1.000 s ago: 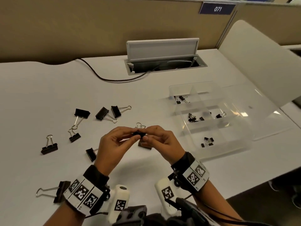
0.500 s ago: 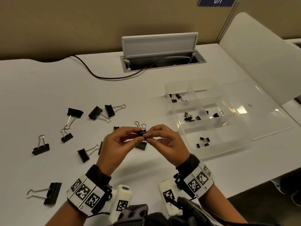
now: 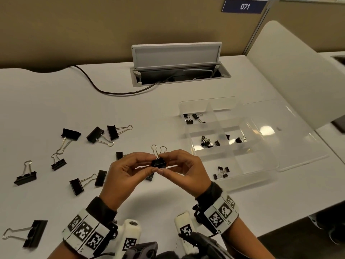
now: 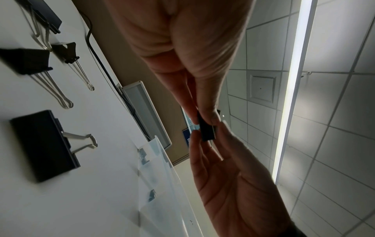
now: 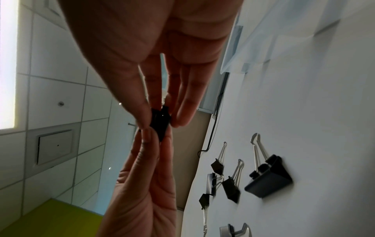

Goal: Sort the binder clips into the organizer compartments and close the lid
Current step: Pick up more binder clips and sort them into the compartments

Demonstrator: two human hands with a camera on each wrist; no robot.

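Note:
Both hands meet over the middle of the table on one small black binder clip (image 3: 158, 163) whose wire handles stand up. My left hand (image 3: 150, 165) pinches its left end between thumb and forefinger, and my right hand (image 3: 165, 164) pinches the right end. The left wrist view shows the clip (image 4: 207, 131) between both sets of fingertips, as does the right wrist view (image 5: 160, 123). The clear organizer (image 3: 207, 102) lies to the right, its lid (image 3: 291, 131) open flat. Small clips (image 3: 207, 143) lie in several compartments.
Loose black binder clips of mixed sizes lie left of my hands, among them a large one (image 3: 71, 134) and one near the front edge (image 3: 35, 233). An open cable hatch (image 3: 177, 57) and a black cable (image 3: 104, 91) are at the back. A white panel (image 3: 298, 71) stands behind the organizer.
Both hands have stayed together on the small clip, shifting it only slightly. The head view has tilted a little.

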